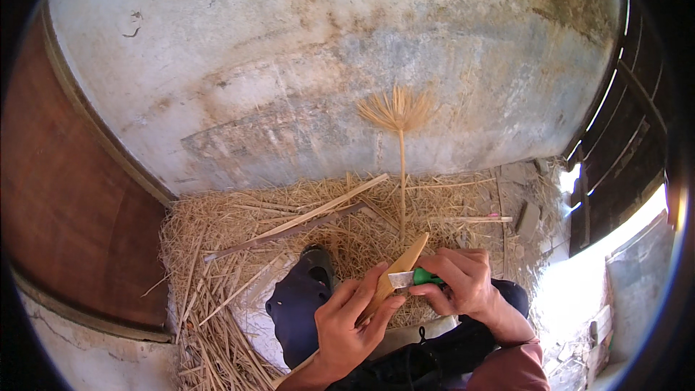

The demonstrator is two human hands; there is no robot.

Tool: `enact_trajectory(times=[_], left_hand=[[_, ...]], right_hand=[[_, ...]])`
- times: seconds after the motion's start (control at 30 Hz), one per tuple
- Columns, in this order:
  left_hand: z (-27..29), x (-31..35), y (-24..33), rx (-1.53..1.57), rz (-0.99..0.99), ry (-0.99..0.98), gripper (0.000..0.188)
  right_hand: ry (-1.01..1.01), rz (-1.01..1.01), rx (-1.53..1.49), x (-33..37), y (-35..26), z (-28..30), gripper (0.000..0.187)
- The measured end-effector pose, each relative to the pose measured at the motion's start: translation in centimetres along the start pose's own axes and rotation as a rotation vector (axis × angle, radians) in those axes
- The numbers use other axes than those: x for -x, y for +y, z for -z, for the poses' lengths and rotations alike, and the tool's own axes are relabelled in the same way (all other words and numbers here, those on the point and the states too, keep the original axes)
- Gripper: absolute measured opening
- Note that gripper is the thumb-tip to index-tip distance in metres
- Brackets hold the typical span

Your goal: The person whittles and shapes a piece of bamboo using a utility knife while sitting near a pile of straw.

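Note:
Low in the middle, my left hand is closed round a flat pale strip that looks like bamboo or wood. The strip's tip points up and to the right, and its lower length runs behind my fingers and along my forearm. My right hand grips the green handle of a knife. Its short, broad blade lies across the strip, just above my left fingers, and touches it or nearly so. My right palm and fingers hide part of the handle.
Straw-like shavings cover the floor, with long split strips on them. A stick with a fanned, frayed top stands upright before the stained wall. A brick lies right, a brown door is left, and my knees flank my hands.

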State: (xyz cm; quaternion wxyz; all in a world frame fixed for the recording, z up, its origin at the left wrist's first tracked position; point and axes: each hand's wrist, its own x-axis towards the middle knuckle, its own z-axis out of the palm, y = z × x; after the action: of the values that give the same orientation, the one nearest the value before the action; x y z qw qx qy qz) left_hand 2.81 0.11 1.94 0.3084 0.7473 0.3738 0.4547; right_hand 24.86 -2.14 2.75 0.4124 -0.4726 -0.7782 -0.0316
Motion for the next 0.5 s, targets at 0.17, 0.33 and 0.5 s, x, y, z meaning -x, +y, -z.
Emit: enact_trajectory(times=[0.17,0.33,0.5], left_hand=[[0.4,0.7,-0.7,-0.052,0.013,0.003,0.040],[0.3,1.0,-0.9,-0.015,-0.007,0.039,0.033],[0.2,0.3,-1.5,0.004,-0.022,0.036,0.026]], right_hand=[[0.083,-0.144,0.015,0.4,1.8,0.2,0.030],[0.096,-0.172,-0.038,0.3,2.7,1.2,0.030],[-0.001,-0.028,-0.052,0.5,2.4,-0.1,0.035]])
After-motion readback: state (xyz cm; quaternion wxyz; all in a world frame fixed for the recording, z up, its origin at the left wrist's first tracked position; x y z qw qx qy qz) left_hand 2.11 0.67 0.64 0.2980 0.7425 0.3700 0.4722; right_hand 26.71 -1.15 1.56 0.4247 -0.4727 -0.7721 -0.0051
